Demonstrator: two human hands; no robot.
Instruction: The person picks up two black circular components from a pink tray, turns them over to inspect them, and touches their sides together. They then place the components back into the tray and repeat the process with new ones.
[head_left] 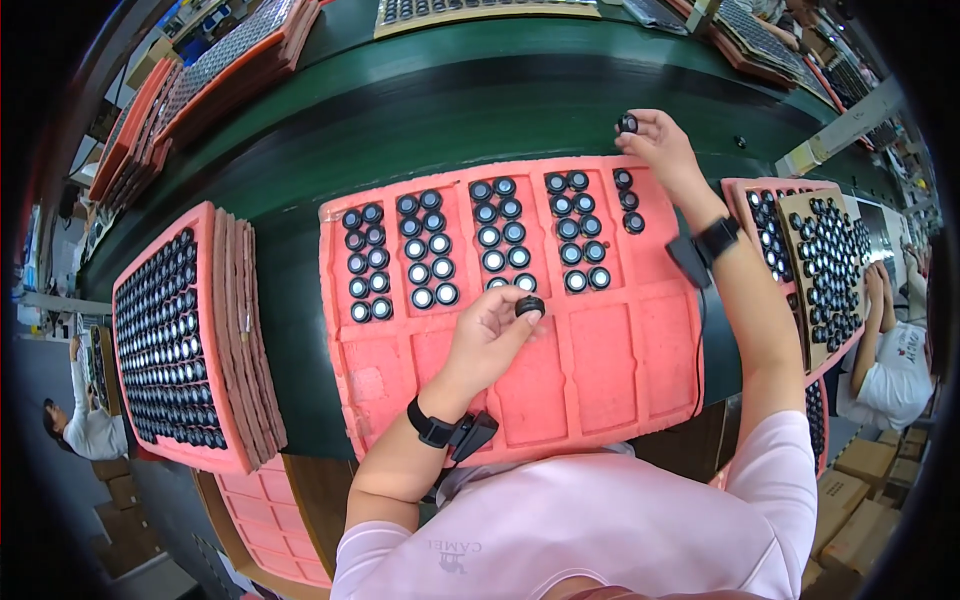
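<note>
A pink foam tray [460, 376] with recessed pockets lies before me on the green table. Small round black parts with silvery tops [422, 272] stand in double columns in its far row of pockets; the far right pocket holds a single short column [630, 202]. My left hand [490, 338] is over the middle of the tray, thumb and fingers closed on a black round part [530, 307]. At the tray's far right corner, my right hand [655, 145] pinches another black round part [627, 123]. The near pockets show bare pink foam.
To the left stands a stack of pink trays [240, 340] full of similar parts. More filled trays [825, 270] are at the right, near another person [890, 365]. Tilted tray stacks [215, 75] stand at the far left. A metal post [840, 135] rises at right.
</note>
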